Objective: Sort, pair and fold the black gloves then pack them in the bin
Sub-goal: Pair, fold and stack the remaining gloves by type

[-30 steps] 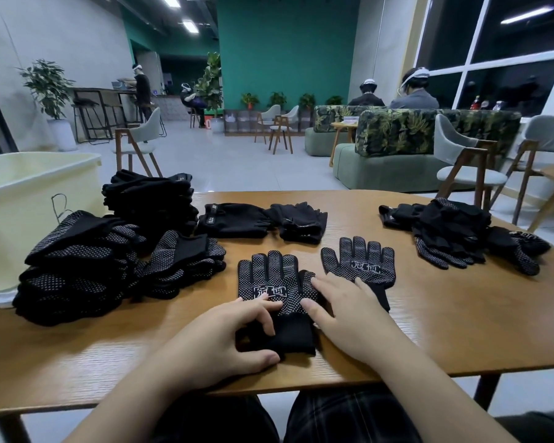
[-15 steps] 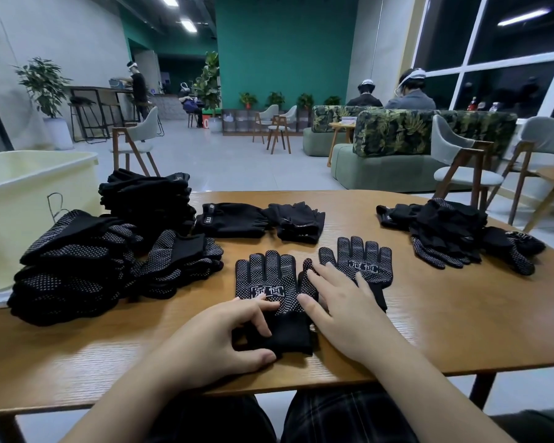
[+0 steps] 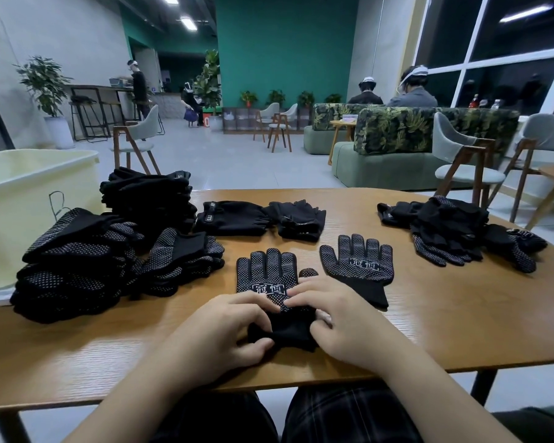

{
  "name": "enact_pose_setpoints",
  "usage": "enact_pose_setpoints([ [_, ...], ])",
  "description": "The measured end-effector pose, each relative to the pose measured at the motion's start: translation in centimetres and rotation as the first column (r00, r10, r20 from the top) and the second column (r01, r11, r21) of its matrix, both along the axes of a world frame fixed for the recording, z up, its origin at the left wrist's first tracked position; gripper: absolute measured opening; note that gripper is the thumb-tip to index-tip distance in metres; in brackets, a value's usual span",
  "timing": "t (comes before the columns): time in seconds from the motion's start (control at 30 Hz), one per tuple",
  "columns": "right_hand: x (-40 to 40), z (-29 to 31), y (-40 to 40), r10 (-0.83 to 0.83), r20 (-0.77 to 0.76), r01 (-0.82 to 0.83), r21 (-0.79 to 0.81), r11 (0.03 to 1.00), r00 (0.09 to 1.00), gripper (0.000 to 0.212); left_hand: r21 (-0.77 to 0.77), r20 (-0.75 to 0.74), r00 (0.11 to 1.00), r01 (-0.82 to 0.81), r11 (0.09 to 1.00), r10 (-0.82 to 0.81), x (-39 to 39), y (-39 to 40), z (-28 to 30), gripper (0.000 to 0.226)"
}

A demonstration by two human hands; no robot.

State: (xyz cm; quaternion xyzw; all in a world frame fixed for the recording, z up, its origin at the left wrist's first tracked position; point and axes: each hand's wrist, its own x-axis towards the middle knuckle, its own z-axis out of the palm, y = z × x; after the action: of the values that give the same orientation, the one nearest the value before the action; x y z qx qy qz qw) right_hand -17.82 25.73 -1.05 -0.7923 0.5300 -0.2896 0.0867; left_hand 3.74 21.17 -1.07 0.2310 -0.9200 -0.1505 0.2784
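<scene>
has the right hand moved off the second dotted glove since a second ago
Yes. The right hand has shifted left, away from the right dotted glove lying flat on the table, and now grips the cuff of the left dotted glove.

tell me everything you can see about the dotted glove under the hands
The dotted glove is black knit covered with small pale grip dots, with a white printed label across the palm. It lies flat, palm up, on the wooden table, fingers pointing away from the person, thumb towards the second dotted glove beside it. Its plain black cuff is bunched up. The left hand and right hand pinch the cuff from either side.
</scene>
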Motion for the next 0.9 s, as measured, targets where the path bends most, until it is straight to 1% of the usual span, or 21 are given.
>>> enact_pose_setpoints([
  [0.07,0.0,0.1,0.1,0.017,-0.003,-0.017,0.025,1.000,1.000,0.056,0.019,-0.045,0.999,-0.016,1.000,0.017,0.0,0.0,0.0,0.011],
  [0.13,0.0,0.3,0.2,0.026,-0.015,-0.025,0.066,0.997,1.000,0.056,0.096,-0.122,0.991,-0.039,0.995,0.051,0.1,0.0,0.0,0.010],
  [0.2,0.0,0.3,0.2,0.021,-0.025,-0.019,0.093,0.996,0.999,0.056,0.185,-0.179,0.982,-0.028,0.982,0.061,0.3,0.0,0.0,0.008],
  [0.27,0.0,0.3,0.1,0.018,-0.030,-0.015,0.095,0.995,0.999,0.050,0.247,-0.212,0.975,-0.013,0.969,0.067,0.3,0.0,0.0,0.009],
  [0.4,-0.1,0.3,-0.2,0.002,0.013,-0.003,0.081,0.997,1.000,0.038,0.311,-0.268,0.959,-0.004,0.950,0.091,0.2,0.3,0.6,0.019],
  [0.47,-0.2,0.4,-0.3,-0.013,0.051,0.009,0.077,0.997,0.999,0.035,0.371,-0.303,0.939,-0.040,0.928,0.162,0.2,0.3,0.8,0.012],
  [0.5,-0.2,0.4,-0.4,-0.016,0.075,0.011,0.073,0.997,0.997,0.033,0.409,-0.295,0.936,-0.061,0.911,0.195,0.3,0.2,0.8,0.016],
  [0.53,-0.3,0.4,-0.5,-0.015,0.100,0.008,0.068,0.998,0.995,0.030,0.423,-0.250,0.942,-0.099,0.900,0.222,0.4,0.0,0.7,0.030],
  [0.57,-0.3,0.4,-0.7,-0.011,0.125,0.003,0.063,0.998,0.992,0.027,0.405,-0.180,0.954,-0.149,0.902,0.239,0.4,-0.2,0.6,0.043],
  [0.63,-0.4,0.6,-1.0,-0.008,0.168,-0.002,0.060,0.998,0.986,0.020,0.269,0.002,0.959,-0.274,0.923,0.284,0.0,-0.5,0.5,0.056],
  [0.67,-0.5,0.7,-1.2,-0.012,0.179,0.000,0.068,0.998,0.984,0.016,0.220,0.045,0.948,-0.318,0.922,0.316,-0.3,-0.6,0.4,0.059],
  [0.73,-0.4,1.2,-1.6,-0.036,0.185,0.018,0.099,0.995,0.982,0.011,0.208,0.039,0.932,-0.361,0.909,0.361,-0.9,-0.9,0.6,0.060],
  [0.83,-0.3,2.0,-2.4,-0.118,0.163,0.094,0.144,0.985,0.980,0.017,0.245,-0.038,0.892,-0.428,0.870,0.450,-1.7,-1.6,1.1,0.047],
  [0.9,-0.2,2.5,-3.1,-0.166,0.148,0.140,0.174,0.975,0.975,0.018,0.262,-0.052,0.859,-0.481,0.837,0.510,-2.0,-2.2,1.2,0.040],
])
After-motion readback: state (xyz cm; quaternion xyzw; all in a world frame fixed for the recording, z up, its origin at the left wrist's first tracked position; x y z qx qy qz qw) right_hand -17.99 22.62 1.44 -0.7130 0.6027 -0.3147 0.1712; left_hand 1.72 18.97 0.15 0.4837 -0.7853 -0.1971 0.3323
